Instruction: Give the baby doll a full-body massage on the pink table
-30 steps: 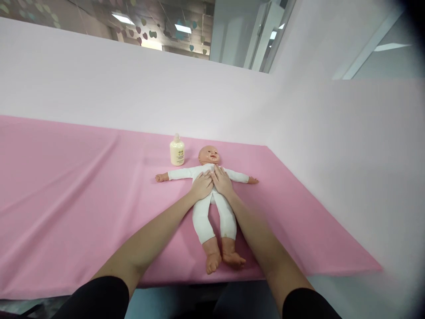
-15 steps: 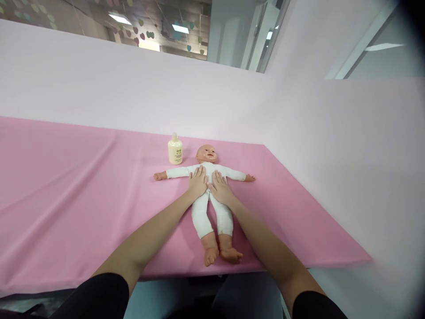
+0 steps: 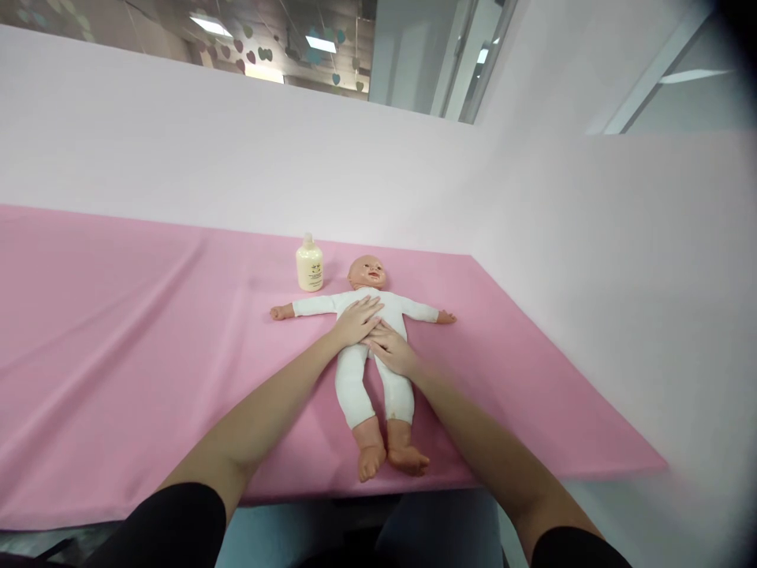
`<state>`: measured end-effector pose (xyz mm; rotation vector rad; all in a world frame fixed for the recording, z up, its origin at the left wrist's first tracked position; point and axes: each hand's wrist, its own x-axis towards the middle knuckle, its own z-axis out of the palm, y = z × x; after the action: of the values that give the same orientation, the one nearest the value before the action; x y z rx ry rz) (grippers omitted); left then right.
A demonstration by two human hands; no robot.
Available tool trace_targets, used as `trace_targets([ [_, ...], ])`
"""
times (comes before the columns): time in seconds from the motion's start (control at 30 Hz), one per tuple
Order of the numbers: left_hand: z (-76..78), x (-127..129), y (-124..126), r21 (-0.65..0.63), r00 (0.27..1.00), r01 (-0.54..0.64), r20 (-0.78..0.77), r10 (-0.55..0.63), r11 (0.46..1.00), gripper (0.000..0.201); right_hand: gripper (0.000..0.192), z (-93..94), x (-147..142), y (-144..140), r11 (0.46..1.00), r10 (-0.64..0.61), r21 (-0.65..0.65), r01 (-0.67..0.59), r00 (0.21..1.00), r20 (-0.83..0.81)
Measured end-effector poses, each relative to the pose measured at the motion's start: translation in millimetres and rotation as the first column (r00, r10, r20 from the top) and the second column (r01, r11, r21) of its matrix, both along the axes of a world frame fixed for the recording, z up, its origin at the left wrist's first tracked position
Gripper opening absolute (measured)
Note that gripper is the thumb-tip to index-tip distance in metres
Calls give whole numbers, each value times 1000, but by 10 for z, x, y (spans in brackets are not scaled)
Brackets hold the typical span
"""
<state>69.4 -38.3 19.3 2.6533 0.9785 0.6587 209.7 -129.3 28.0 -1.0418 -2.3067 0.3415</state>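
Note:
A baby doll (image 3: 404, 393) with a white cloth body lies on its back, arms spread, its bare feet towards me. My left hand (image 3: 357, 322) rests flat on the doll's belly, fingers stretched out and angled to the right. Just below it, my right hand (image 3: 391, 348) lies open on the lower belly, fingers angled to the left. The fingers of both hands meet near the doll's middle. Beside the doll's head, on the left, stands a pale yellow pump bottle (image 3: 310, 270) with a dark label print.
A pink cloth (image 3: 147, 347) covers the table and has a few folds on the left. White walls (image 3: 236, 150) rise behind and to the right, with a window (image 3: 414, 59) in the back one. The table's front edge runs close to my legs.
My left hand has turned and slid right across the belly. My right hand has moved slightly down, its fingers now pointing more to the left, and the hands have come together.

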Motion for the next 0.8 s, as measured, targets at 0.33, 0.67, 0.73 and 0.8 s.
trace_targets([
  [0.33,-132,55,108,35,973,-230,-21,231,972,51,28,-71,22,92,994,-108,-46,103,987,-118],
  [0.67,-144,79,183,-30,951,-309,-11,308,951,53,55,-120,134,707,884,-439,-81,460,878,192],
  [0.73,-113,58,213,-71,941,-339,-19,338,938,54,56,-132,184,822,844,-498,-115,524,845,195],
  [0.8,-95,11,254,-104,924,-382,-32,381,918,56,58,-147,250,904,808,-546,-134,573,815,193],
])
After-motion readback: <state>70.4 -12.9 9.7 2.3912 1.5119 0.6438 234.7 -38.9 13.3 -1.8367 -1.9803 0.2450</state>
